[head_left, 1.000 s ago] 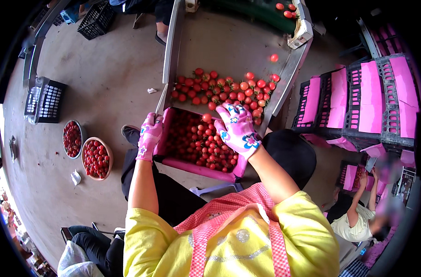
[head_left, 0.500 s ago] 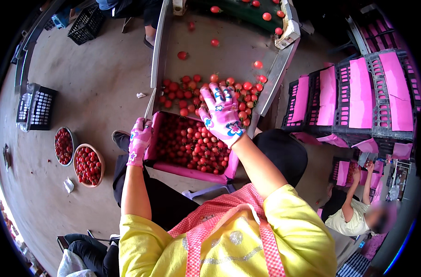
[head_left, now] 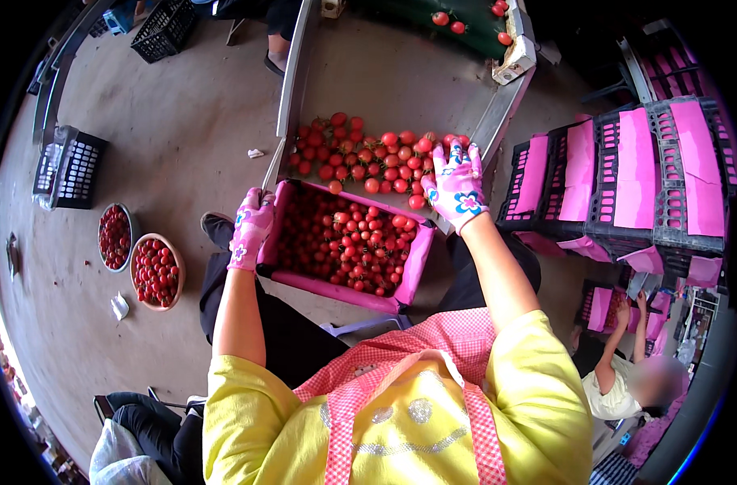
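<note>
My left hand [head_left: 253, 229], in a pink flowered glove, is closed on the upper left rim of a crate [head_left: 336, 291] lined in pink. A thin pale strip [head_left: 273, 166] runs from the chute's side to that hand. Small red cherry tomatoes [head_left: 356, 255] fill much of the crate. Beyond its far rim, more cherry tomatoes [head_left: 368, 153] lie in a band across the low end of a metal chute [head_left: 384, 77]. My gloved right hand [head_left: 457, 184] is open, fingers spread, at the right end of this band beside the chute's side wall, touching tomatoes there.
Several tomatoes sit on a green belt [head_left: 401, 18] above the chute. Black crates with pink liners [head_left: 635, 170] are stacked at right; a person [head_left: 619, 380] works beyond them. Two tomato-filled bowls [head_left: 180, 283] and a black crate [head_left: 81, 174] stand on the floor at left.
My right hand has moved right, from the middle of the tomatoes to the chute's right side. The loose tomatoes on the chute have rolled down into the band. My left hand stays at the crate.
</note>
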`<state>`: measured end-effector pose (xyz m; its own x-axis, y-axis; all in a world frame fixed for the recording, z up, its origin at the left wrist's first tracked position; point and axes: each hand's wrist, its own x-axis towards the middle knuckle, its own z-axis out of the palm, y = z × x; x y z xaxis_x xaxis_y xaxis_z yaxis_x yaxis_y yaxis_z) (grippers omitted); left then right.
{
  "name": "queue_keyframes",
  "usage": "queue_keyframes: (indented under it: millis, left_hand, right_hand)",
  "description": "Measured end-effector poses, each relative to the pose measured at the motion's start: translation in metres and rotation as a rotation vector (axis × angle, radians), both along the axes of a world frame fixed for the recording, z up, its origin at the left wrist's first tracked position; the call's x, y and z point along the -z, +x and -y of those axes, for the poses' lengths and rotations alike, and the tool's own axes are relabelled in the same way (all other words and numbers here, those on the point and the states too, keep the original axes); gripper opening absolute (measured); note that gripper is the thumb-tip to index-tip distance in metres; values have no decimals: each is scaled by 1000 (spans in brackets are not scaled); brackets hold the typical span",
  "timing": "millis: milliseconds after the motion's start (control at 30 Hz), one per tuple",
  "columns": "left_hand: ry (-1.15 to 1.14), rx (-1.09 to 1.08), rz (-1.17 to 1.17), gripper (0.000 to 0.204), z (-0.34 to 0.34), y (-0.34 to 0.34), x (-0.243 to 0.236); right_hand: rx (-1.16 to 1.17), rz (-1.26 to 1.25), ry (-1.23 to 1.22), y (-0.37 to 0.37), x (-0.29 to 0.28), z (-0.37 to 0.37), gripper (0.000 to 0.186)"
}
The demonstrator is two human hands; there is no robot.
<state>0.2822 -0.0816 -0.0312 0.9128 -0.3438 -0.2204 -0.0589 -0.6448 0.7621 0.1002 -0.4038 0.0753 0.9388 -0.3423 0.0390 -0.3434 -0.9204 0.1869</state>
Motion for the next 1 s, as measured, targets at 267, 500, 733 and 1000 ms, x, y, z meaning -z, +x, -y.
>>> queue_keyframes:
  millis: [267,500,733,1000]
  left_hand:
    - [-42,17,2,21,-8,6,18]
    - [-29,-11,-95,18,-3,5,16]
    - [109,33,-65,23,-1,3,20]
    - [244,54,-196,41,14,-5,-10]
  right_hand:
    - [-105,-61,273,-32,9,-42,54]
    - [-150,184,6,-24,-26,40,33]
    - [-125,60,-80,-4,-17,44,36]
    - [-66,-106,54,-12,5,-13,54]
